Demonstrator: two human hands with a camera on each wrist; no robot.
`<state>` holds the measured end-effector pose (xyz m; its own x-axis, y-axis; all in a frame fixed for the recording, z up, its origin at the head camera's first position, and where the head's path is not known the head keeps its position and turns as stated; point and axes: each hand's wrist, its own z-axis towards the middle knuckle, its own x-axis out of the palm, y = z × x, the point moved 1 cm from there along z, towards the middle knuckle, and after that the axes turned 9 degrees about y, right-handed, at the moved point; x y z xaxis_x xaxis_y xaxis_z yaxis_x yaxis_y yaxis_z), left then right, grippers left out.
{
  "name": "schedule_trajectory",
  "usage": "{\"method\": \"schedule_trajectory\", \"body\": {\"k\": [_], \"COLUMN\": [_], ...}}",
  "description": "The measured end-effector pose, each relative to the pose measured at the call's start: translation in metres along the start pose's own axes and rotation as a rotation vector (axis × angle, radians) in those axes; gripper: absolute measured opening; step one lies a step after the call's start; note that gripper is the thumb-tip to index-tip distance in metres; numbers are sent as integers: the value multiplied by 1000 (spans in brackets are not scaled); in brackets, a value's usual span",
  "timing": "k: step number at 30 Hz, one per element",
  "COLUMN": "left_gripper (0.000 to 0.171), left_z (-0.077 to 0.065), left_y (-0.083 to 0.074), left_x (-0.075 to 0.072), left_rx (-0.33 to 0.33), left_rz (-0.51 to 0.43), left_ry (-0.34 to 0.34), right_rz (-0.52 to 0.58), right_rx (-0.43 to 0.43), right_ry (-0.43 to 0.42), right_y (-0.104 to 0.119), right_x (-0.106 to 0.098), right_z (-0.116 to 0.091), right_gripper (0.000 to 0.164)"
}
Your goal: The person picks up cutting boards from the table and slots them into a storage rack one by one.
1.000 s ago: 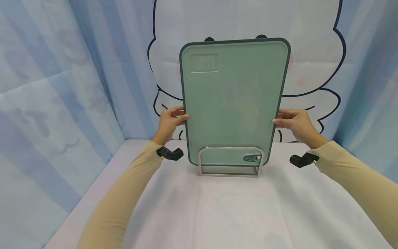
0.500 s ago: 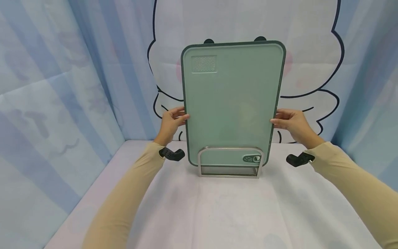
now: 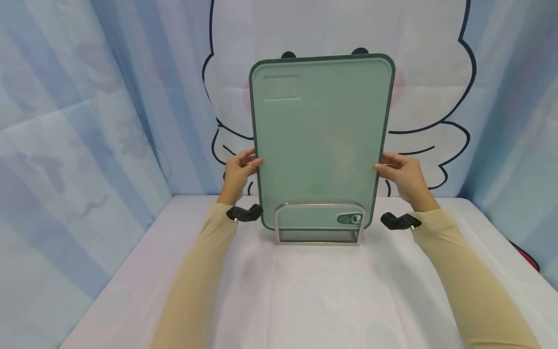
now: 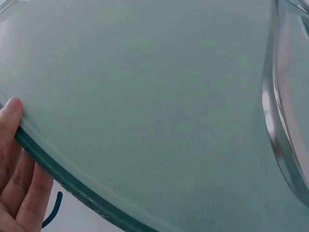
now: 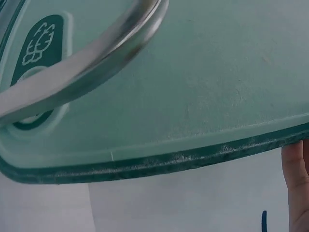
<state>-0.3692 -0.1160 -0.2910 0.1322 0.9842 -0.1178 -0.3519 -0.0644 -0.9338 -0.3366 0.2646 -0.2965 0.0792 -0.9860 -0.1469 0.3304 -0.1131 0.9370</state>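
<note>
A green cutting board (image 3: 322,135) with a dark green rim stands upright in a metal rack (image 3: 320,205). It has a textured grating patch at its upper left and a hole in a dark oval at its lower right. My left hand (image 3: 237,174) pinches the left edge, thumb on the front and fingers behind. On the opposite edge, my right hand (image 3: 405,177) pinches at much the same height. The left wrist view shows the left thumb (image 4: 10,118) on the board's face. In the right wrist view, the rack's bar (image 5: 91,70) crosses the dark oval.
White cloth (image 3: 322,300) covers the table. Behind the board hangs a pale curtain (image 3: 340,26) with black outlines, and blue curtains (image 3: 78,145) close in the sides. Something red with a dark edge (image 3: 527,257) shows at the table's right side.
Both forearms have swung inward, the right one more. The whole view has shifted slightly, bringing the red thing at the right into sight. Both hands keep their hold on the cutting board.
</note>
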Motion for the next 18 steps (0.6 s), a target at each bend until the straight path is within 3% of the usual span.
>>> {"method": "schedule_trajectory", "body": {"k": [6,12,18], "left_gripper": [42,43,40], "left_z": [-1,-1,-1], "left_y": [4,10,12], "left_x": [4,6,9], "left_rx": [26,13,16], "left_rz": [-28,-72,-86], "left_ry": [-32,-66,-99], "right_rz": [-28,48,-57], "right_rx": [-5,-27,-56], "right_ry": [-71,-111,-171], "right_y": [-4,-9,-11], "right_x": [2,6,11], "right_z": [-1,-2,-3], "right_gripper": [43,24,42]}}
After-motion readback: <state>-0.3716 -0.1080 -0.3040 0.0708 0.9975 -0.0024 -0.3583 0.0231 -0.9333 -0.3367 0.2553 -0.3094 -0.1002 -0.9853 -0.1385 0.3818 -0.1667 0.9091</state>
